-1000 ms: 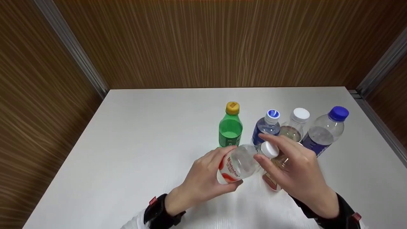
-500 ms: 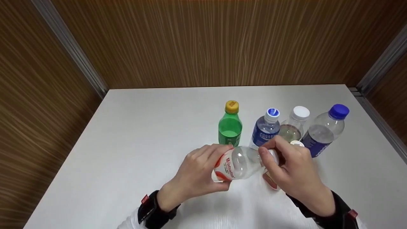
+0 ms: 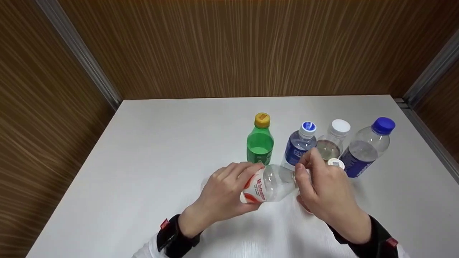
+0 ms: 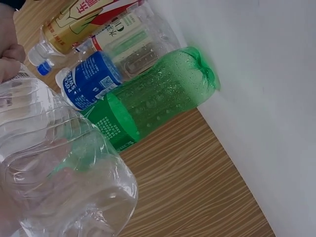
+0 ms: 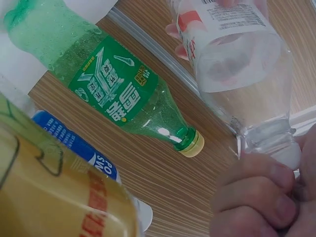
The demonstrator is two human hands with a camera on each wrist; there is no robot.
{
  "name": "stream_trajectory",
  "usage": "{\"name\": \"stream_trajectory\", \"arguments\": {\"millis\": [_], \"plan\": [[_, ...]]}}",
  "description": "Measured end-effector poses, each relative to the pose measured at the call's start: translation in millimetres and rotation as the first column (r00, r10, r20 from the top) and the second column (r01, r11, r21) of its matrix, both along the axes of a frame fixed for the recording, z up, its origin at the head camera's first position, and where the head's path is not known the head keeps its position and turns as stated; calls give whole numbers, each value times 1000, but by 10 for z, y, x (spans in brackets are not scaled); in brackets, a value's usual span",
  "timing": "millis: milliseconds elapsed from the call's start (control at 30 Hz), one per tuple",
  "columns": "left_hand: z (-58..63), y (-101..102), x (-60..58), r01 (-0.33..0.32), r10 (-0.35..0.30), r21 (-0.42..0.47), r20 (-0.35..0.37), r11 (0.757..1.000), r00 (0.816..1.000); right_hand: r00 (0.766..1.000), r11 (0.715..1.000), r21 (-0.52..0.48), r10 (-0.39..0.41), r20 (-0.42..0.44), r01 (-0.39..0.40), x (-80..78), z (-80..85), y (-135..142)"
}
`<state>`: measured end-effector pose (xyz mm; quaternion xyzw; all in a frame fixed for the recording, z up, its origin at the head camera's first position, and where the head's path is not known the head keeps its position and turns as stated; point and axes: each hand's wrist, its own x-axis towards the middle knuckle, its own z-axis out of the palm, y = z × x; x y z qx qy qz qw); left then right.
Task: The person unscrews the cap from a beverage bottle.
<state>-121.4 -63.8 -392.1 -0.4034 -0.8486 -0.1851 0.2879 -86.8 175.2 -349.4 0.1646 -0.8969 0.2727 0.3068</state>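
Observation:
A clear plastic bottle (image 3: 258,186) with a red and white label lies tilted in the air, its neck pointing right. My left hand (image 3: 224,193) grips it around the label. At the neck, my right hand (image 3: 331,193) pinches the white cap (image 5: 291,155) between curled fingers and thumb. The cap is mostly covered by those fingers in the head view. Its transparent base (image 4: 98,207) fills the lower left of the left wrist view. Just behind the held bottle stands a green bottle (image 3: 260,143) with a yellow cap.
Right of the green bottle stand a blue-labelled bottle (image 3: 296,152), a white-capped clear bottle (image 3: 330,147) and a blue-capped bottle (image 3: 358,154). Another white-topped bottle (image 3: 336,163), with a yellow label (image 5: 64,182), is partly hidden by my right hand. Wood-grain panels (image 3: 229,50) border the white table (image 3: 161,143).
My right hand's fingers have closed from spread onto the cap, then turned slightly at the neck. The held bottle has shifted a little left and lies more level.

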Motion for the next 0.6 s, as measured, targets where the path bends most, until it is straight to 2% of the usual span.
{"name": "stream_trajectory", "arguments": {"millis": [233,400,600], "plan": [[27,-25,20,46,-45,-5,118,999,992,996,1000,-28,-3,-84,0,-17,-47,-17],[71,-44,38,88,-89,12,233,996,968,985,1000,-24,5,-174,-9,-29,-68,-25],[94,-66,35,129,-134,38,308,991,942,970,999,-23,24,-243,-30,-50,-104,-28]]}}
